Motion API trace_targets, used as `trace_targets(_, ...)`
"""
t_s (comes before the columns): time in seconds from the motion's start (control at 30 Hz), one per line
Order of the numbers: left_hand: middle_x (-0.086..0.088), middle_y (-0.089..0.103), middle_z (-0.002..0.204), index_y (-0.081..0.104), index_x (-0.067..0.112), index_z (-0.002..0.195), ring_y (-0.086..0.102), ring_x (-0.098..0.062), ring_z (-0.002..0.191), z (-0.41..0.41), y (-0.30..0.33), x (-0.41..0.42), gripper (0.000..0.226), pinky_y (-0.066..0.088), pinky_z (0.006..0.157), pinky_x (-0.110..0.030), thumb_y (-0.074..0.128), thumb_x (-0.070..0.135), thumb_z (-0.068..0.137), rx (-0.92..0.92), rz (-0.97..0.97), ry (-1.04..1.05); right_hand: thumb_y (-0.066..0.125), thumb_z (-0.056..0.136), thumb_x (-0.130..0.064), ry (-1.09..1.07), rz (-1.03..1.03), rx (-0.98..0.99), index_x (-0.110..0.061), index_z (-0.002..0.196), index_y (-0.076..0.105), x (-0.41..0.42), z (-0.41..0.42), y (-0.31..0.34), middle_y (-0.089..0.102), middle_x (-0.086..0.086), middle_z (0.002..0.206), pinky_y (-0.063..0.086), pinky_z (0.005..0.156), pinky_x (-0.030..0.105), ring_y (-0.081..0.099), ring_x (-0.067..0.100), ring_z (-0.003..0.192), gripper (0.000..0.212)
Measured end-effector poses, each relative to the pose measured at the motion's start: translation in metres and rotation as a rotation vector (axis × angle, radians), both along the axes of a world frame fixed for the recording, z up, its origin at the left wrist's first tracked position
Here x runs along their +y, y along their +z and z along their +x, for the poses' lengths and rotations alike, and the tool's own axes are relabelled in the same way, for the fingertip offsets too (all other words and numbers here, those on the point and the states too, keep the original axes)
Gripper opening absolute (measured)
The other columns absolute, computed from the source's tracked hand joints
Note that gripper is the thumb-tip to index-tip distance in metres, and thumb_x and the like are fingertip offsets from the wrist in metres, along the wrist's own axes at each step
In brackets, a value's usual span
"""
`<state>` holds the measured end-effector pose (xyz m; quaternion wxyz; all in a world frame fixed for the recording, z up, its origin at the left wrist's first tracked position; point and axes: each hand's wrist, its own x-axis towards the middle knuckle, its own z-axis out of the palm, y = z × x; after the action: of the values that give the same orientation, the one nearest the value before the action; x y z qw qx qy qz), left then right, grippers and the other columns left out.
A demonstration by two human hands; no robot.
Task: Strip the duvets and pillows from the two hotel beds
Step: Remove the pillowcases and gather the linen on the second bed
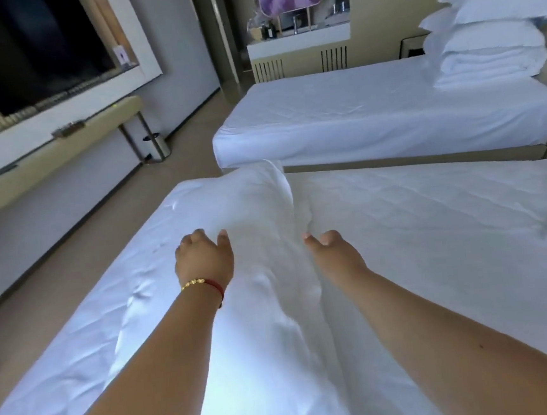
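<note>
Two beds in view, side by side with a floor gap between. Near bed: quilted mattress surface exposed on the right half; one white duvet bunched in a long ridge down the middle and spread flat over the left half. Two hands on the ridge. Left hand: grip closed round a fold of the duvet, fingers curled over the fabric, thumb raised; one red-and-gold bracelet at the wrist. Right hand: grip closed, fingers tucked into the fold on the ridge's right side, thumb out. Far bed: flat sheet only across most of the surface; one stack at the head end, three pillows over one folded duvet. One small metal bin on the floor beneath the wall-mounted worktop at left. One dark screen above that worktop.
</note>
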<state>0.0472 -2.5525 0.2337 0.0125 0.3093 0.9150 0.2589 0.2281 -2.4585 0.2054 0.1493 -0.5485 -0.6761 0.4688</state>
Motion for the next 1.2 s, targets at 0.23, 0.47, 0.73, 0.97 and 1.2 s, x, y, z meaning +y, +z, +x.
trace_targets(0.23,-0.016,0.045,0.129,0.033,0.009,0.14,0.045,-0.038,0.113,-0.134,-0.048,-0.067,0.081,0.054,0.07,-0.042,0.04,0.069,0.085,-0.358,-0.195,0.303,0.05,0.065,-0.084,-0.028,-0.144,-0.15,-0.019,0.148,0.012,-0.026,-0.117,-0.025,0.037,0.01,0.14,0.042,0.101,0.045,0.043,0.032,0.126,0.111)
trace_targets(0.47,-0.008,0.047,0.139,0.029,0.013,0.147,0.048,-0.035,0.122,-0.178,-0.072,-0.075,0.121,0.039,0.103,-0.045,0.049,0.091,0.056,-0.766,-0.023,0.324,0.063,0.062,-0.077,-0.209,-0.224,0.018,-0.027,0.149,0.012,-0.008,-0.133,-0.053,0.046,0.005,0.139,0.046,0.095,0.039,0.053,0.031,0.118,0.112)
trace_targets(0.73,-0.007,0.076,0.089,0.074,0.013,0.096,0.072,-0.031,0.084,-0.156,-0.037,-0.038,0.065,0.055,0.084,-0.04,0.078,0.066,0.058,-0.927,0.177,0.114,0.08,0.059,-0.062,-0.304,-0.328,0.258,-0.008,0.128,0.057,0.013,-0.096,-0.048,0.066,0.008,0.116,0.051,0.093,0.037,0.065,0.028,0.101,0.09)
trace_targets(0.97,-0.008,0.069,0.08,0.069,0.005,0.096,0.064,-0.025,0.067,-0.08,0.021,0.013,0.034,0.05,0.068,-0.03,0.073,0.036,0.082,-0.872,0.381,-0.046,0.079,0.077,-0.033,-0.424,-0.205,0.476,-0.007,0.12,0.06,0.042,-0.014,-0.003,0.062,0.001,0.1,0.046,0.08,0.025,0.059,0.017,0.086,0.054)
trace_targets(1.2,-0.005,0.065,0.082,0.064,0.009,0.098,0.063,-0.013,0.06,0.079,0.053,0.091,0.023,0.051,0.053,-0.018,0.066,0.03,0.089,-0.906,0.458,-0.274,0.071,0.084,-0.034,-0.586,0.026,0.415,-0.005,0.115,0.061,0.081,0.153,0.043,0.058,0.001,0.097,0.041,0.075,0.022,0.054,0.013,0.087,0.044)
